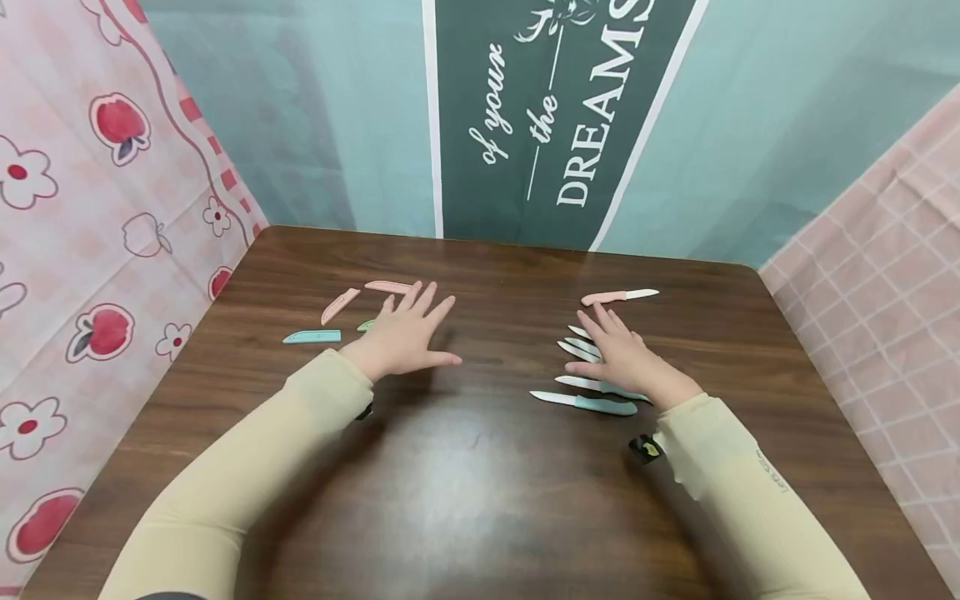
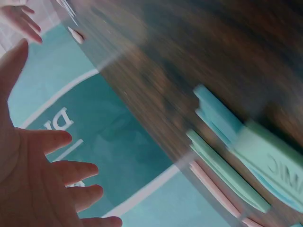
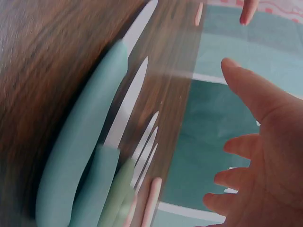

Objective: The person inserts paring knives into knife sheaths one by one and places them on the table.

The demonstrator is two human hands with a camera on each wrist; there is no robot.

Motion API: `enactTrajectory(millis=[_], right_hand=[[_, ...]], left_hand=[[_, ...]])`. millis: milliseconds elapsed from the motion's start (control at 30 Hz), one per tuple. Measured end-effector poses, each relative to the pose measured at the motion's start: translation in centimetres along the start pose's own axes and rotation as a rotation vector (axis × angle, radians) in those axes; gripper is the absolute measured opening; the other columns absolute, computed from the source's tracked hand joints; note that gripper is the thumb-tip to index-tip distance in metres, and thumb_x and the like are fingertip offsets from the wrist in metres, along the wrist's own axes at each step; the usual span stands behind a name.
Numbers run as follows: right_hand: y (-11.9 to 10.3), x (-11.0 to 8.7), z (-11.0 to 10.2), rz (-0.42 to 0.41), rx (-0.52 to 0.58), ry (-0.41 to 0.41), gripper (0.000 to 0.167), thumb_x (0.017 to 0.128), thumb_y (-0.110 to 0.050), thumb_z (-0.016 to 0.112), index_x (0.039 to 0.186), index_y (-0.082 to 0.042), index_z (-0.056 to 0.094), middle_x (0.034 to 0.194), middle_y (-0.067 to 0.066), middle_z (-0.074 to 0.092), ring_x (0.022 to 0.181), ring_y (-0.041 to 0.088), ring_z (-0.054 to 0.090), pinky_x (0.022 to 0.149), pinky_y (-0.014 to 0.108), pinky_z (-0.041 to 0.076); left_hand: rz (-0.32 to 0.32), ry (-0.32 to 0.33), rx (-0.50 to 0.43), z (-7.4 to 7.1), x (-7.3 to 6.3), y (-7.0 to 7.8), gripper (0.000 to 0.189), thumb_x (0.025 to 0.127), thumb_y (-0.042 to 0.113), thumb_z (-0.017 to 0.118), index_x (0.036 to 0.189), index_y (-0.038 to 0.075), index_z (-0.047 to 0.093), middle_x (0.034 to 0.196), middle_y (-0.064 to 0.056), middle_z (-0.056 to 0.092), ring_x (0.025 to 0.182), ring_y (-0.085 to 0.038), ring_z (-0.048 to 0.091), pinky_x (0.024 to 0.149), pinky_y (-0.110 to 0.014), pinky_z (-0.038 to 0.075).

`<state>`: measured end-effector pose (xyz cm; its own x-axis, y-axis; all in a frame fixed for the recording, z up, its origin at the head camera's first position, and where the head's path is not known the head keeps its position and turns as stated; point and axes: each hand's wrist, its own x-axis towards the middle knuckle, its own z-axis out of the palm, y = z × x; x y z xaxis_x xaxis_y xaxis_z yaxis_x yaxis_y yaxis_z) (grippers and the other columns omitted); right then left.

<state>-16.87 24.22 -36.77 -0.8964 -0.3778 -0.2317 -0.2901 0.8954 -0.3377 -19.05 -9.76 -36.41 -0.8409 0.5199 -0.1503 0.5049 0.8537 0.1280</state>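
My left hand (image 1: 399,337) hovers with spread fingers above several blade sheaths at the table's left. Among these are a blue sheath (image 1: 311,337), a slanted pink sheath (image 1: 340,307), another pink sheath (image 1: 388,287) and a green sheath (image 1: 366,326), partly hidden. Fingers apart, my right hand (image 1: 624,360) hangs over a row of small knives, holding none. Nearest me lies a blue-handled knife (image 1: 606,406), with a second blue knife (image 3: 97,184) beside it. Green-handled knives (image 3: 116,196) follow, partly covered by the hand in the head view. A pink-handled knife (image 1: 606,297) lies beyond the fingertips.
The brown wooden table (image 1: 472,500) has a teal cloth with a dark lettered panel (image 1: 525,167) behind it. A fruit-and-flower patterned cloth (image 1: 112,250) hangs at the left, a pink checked cloth (image 1: 885,275) at the right.
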Motion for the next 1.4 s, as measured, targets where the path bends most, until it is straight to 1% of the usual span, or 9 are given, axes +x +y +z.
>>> enactTrajectory(millis=[200,367,433,567,800,933,1033,1233,1400], right_hand=[[1.5,0.1,-0.2,-0.003,0.056,0.017,0.085,0.089,-0.049,0.057,0.146,0.003,0.02,0.151,0.027,0.003,0.137,0.045,0.007,0.101,0.068,0.016],[2.8,0.2,-0.2,0.007,0.133,0.022,0.078,0.091,-0.04,0.058,0.144,0.005,0.023,0.15,0.03,0.006,0.124,0.042,0.04,0.101,0.06,0.029],[3.4,0.1,-0.3,0.021,0.146,0.023,0.074,0.093,-0.035,0.057,0.143,0.007,0.023,0.149,0.031,0.008,0.122,0.044,0.042,0.101,0.059,0.029],[4.8,0.3,-0.4,0.049,0.12,0.038,0.068,0.094,-0.03,0.056,0.141,0.009,0.027,0.146,0.033,0.015,0.13,0.048,0.025,0.102,0.061,0.026],[6.6,1.9,-0.8,0.108,0.06,0.115,0.055,0.092,-0.014,0.057,0.138,0.008,0.035,0.139,0.031,0.033,0.127,0.047,0.03,0.101,0.059,0.029],[6.9,3.1,-1.0,0.081,0.046,0.154,0.048,0.091,0.002,0.053,0.136,-0.014,0.048,0.14,0.019,0.041,0.105,0.042,0.051,0.083,0.05,0.044],[6.7,4.4,-0.8,0.067,0.031,0.162,0.051,0.091,0.007,0.048,0.13,-0.025,0.055,0.136,0.014,0.047,0.099,0.038,0.055,0.076,0.045,0.047],[6.9,6.4,-0.3,0.106,-0.106,0.121,0.037,0.093,0.003,0.045,0.128,-0.002,0.051,0.135,0.023,0.043,0.118,0.042,0.046,0.09,0.054,0.043],[7.2,7.2,0.1,0.123,-0.134,0.067,0.038,0.096,0.002,0.037,0.133,0.0,0.046,0.139,0.024,0.038,0.126,0.042,0.037,0.1,0.053,0.036]], left_hand=[[-0.07,-0.025,-0.001,0.1,1.2,-3.0,0.079,0.091,0.059,0.044,0.149,0.012,0.02,0.153,-0.02,0.011,0.14,-0.036,0.009,0.109,-0.058,0.014],[-0.149,-0.061,-0.015,0.0,2.3,-6.1,0.063,0.097,0.039,0.048,0.147,0.007,0.026,0.149,-0.021,0.023,0.136,-0.038,0.021,0.106,-0.059,0.022],[-0.169,-0.069,0.004,0.1,2.8,-7.1,0.057,0.096,0.027,0.052,0.145,0.006,0.031,0.146,-0.021,0.03,0.133,-0.038,0.028,0.102,-0.058,0.029],[-0.182,-0.101,0.066,0.4,4.1,-8.3,0.049,0.095,0.013,0.053,0.141,0.006,0.037,0.14,-0.021,0.039,0.126,-0.037,0.04,0.094,-0.056,0.04],[-0.193,-0.115,0.118,1.4,5.5,-9.1,0.037,0.098,0.004,0.042,0.134,0.007,0.047,0.129,-0.02,0.051,0.117,-0.035,0.05,0.084,-0.052,0.048],[-0.188,-0.079,0.12,1.5,5.7,-9.2,0.025,0.096,0.009,0.05,0.118,0.007,0.062,0.107,-0.017,0.06,0.101,-0.032,0.058,0.075,-0.049,0.051],[-0.169,-0.04,0.11,1.6,5.6,-9.4,0.016,0.095,0.015,0.055,0.103,0.007,0.067,0.096,-0.014,0.061,0.093,-0.03,0.058,0.07,-0.047,0.051],[-0.136,0.016,0.086,2.2,5.9,-9.8,0.026,0.097,0.027,0.051,0.099,0.003,0.061,0.085,-0.012,0.059,0.081,-0.027,0.059,0.064,-0.045,0.052],[-0.133,0.057,-0.061,2.5,5.7,-9.1,0.023,0.101,0.025,0.041,0.103,0.002,0.045,0.086,-0.014,0.06,0.076,-0.03,0.063,0.063,-0.045,0.051]])
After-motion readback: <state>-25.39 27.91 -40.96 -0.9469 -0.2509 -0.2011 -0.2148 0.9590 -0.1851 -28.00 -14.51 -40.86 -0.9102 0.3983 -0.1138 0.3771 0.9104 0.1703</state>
